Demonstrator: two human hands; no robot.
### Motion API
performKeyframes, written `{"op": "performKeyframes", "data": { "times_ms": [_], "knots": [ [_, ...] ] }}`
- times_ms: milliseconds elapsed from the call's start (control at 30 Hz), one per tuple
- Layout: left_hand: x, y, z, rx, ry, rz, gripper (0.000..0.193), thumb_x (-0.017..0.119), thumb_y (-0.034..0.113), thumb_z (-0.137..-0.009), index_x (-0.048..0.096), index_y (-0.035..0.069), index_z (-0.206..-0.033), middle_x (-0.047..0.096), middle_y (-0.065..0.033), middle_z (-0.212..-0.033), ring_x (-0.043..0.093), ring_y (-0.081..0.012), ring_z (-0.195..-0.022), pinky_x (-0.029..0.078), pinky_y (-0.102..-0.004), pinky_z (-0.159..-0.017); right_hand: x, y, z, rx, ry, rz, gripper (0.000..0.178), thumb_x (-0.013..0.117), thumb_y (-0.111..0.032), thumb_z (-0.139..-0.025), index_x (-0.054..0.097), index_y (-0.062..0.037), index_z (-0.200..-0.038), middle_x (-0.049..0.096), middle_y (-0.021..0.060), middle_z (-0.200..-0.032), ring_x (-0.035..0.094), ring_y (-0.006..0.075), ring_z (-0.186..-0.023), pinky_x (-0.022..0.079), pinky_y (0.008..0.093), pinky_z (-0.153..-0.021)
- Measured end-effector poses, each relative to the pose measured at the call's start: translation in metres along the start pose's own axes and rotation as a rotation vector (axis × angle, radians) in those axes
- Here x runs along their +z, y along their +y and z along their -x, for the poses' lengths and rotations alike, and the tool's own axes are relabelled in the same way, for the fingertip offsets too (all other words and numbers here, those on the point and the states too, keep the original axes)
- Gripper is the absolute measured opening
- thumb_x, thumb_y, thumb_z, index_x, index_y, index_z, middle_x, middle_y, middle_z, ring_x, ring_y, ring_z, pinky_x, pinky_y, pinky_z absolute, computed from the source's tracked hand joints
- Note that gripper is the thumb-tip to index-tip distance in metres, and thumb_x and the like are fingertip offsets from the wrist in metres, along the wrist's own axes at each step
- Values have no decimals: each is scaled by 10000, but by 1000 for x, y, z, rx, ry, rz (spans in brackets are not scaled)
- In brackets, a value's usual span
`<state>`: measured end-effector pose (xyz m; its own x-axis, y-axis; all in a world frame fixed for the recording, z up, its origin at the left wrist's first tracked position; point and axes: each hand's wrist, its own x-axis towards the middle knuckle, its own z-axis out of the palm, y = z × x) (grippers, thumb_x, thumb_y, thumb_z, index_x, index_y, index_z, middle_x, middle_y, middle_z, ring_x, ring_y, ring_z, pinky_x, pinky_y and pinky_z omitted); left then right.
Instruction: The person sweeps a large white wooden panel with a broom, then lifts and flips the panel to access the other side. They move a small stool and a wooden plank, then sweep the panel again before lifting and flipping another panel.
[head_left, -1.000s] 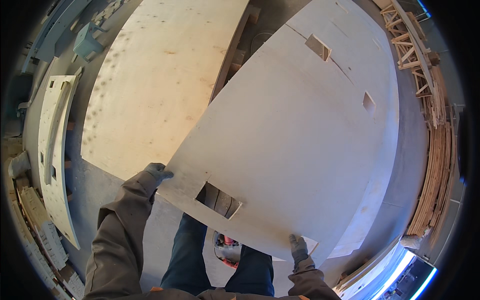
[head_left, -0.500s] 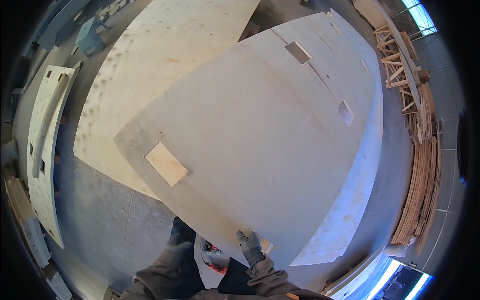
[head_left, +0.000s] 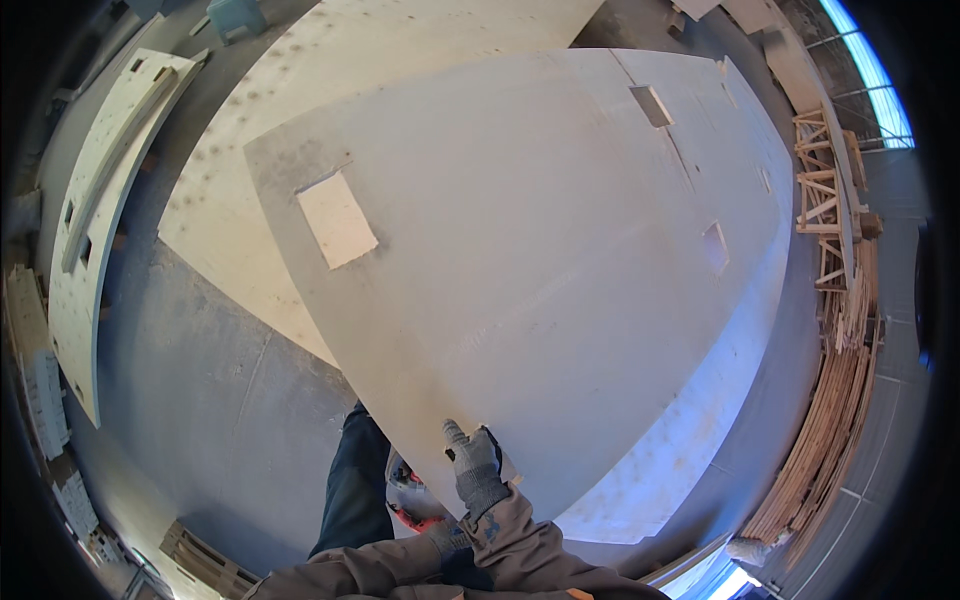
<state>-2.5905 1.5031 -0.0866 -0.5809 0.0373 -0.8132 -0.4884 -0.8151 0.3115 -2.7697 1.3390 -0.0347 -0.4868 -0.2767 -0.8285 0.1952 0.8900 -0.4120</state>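
My right hand (head_left: 474, 466), in a grey glove, grips a large grey plywood sheet (head_left: 520, 220) at a cutout near its near edge. One finger lies extended on the face; the others go into the opening. My left hand (head_left: 450, 538), also gloved, is low beside my right forearm, which covers part of it; its fingers are hidden. Between my legs, partly under the sheet's edge, shows a red and grey object (head_left: 412, 518) whose kind I cannot make out. The sheet lies tilted across a paler plywood sheet (head_left: 225, 190) and has several rectangular cutouts.
A pale panel (head_left: 125, 150) with a batten on it rests on blocks at the left. Long timber strips (head_left: 815, 450) and wooden frames (head_left: 820, 190) line the right side. A bluish stool (head_left: 236, 18) stands far left. A slatted wooden piece (head_left: 205, 560) lies near left on the concrete floor.
My right hand has moved slightly left and farther out at the cutout. My left hand has come across from the left toward my right forearm. The sheet appears turned, partly because my view has shifted.
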Motion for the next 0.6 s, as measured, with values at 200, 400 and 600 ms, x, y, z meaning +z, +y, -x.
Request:
{"op": "performKeyframes", "data": {
  "times_ms": [200, 400, 600],
  "knots": [
    [18, -13, -29, 60, 309, 455, 412, 732, 309, -823, 621, 21, -1096, 672, -100, -1023, 624, -200, -908, 496, -331, -793, 30, 64, -58, -125, -63, -311, 367, 715, -281, -839, 568, 13, -1002, 637, 72, -902, 609, 174, -776, 501, 309, -699],
    [-5, 34, -49, 192, 666, 555, 293, 708, 266, -855, 663, 5, -981, 686, -63, -877, 629, -161, -748, 509, -301, -681, 26, 31, -63, -150, -307, -148, 450, 691, -247, -865, 531, 44, -1168, 613, 64, -927, 603, 148, -825, 498, 287, -705],
    [-106, 63, -51, 412, 785, 701, 309, 691, 269, -871, 642, -22, -960, 671, -102, -833, 626, -194, -659, 521, -333, -586, -51, -5, -27, -427, -397, -438, 455, 657, -127, -886, 464, 44, -1262, 632, 126, -1038, 638, 195, -893, 538, 319, -801]
  ]
}}
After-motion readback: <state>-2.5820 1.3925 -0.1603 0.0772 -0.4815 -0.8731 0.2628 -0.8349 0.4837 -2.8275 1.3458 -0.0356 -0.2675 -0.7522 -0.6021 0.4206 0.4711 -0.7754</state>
